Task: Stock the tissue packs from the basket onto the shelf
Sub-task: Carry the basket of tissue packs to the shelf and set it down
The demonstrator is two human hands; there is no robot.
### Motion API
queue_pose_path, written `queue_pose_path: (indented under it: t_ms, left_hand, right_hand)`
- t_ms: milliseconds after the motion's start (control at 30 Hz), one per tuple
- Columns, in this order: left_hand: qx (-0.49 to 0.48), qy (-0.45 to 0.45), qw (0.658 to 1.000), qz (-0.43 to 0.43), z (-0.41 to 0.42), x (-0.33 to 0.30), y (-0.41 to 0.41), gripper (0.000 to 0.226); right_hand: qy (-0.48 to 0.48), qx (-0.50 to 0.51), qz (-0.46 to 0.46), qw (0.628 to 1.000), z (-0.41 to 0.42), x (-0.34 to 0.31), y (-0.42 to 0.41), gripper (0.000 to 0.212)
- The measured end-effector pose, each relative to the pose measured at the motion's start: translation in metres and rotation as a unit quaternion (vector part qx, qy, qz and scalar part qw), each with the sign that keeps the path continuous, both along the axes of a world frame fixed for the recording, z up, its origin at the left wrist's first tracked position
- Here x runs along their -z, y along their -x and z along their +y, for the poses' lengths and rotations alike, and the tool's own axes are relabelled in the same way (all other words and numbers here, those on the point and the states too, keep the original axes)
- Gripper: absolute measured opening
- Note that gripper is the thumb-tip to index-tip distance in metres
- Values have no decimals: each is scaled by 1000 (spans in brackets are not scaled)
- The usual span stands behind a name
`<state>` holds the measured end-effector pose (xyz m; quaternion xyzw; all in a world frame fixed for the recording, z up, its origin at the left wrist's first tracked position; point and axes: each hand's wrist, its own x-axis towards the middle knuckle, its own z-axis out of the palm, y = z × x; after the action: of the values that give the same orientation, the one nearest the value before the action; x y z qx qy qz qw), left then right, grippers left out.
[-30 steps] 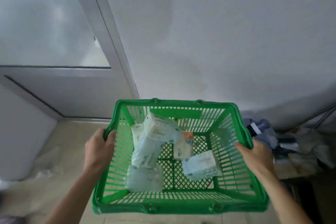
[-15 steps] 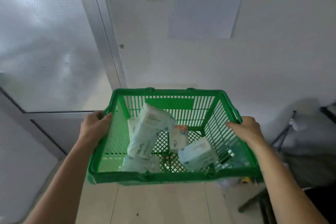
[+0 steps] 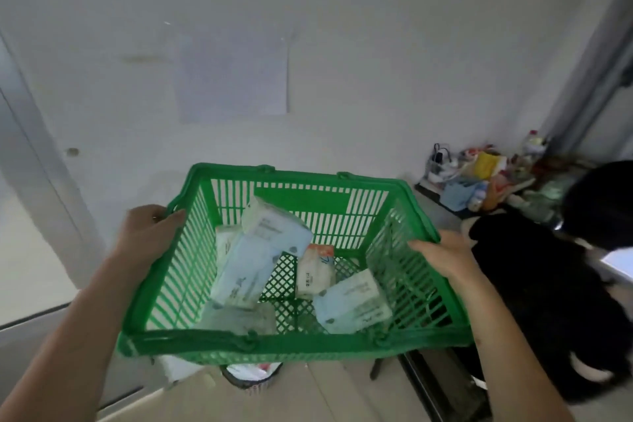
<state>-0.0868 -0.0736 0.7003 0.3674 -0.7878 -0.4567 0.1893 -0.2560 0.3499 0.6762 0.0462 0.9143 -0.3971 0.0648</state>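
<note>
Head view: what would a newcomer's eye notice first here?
The bright green basket fills the middle, gripped at its side rims by the left hand and the right hand. Inside it, several tissue packs lie jumbled. At the right stands a cluttered table.

Just the one head cam, wide-angle, looking forward and down, close over the green basket (image 3: 294,344), wall behind.

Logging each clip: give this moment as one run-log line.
phase: carrying | left hand: grips basket rim | right hand: grips rim | tissue packs: all in basket | shelf: not visible
</note>
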Motion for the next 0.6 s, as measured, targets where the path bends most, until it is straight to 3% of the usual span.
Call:
queue_pose_path:
  t_ms: [300, 433, 600]
  left_hand:
    - [179, 38, 983, -20, 109, -25, 72, 28]
    - [257, 55, 965, -18, 190, -38, 92, 31]
    - [343, 50, 938, -3, 310, -49, 94, 29]
  right_hand:
    - [14, 182, 12, 983, 147, -20, -66, 28]
    - [5, 236, 25, 971, 228, -31, -111, 23]
    - [-1, 328, 25, 944, 333, -41, -186, 34]
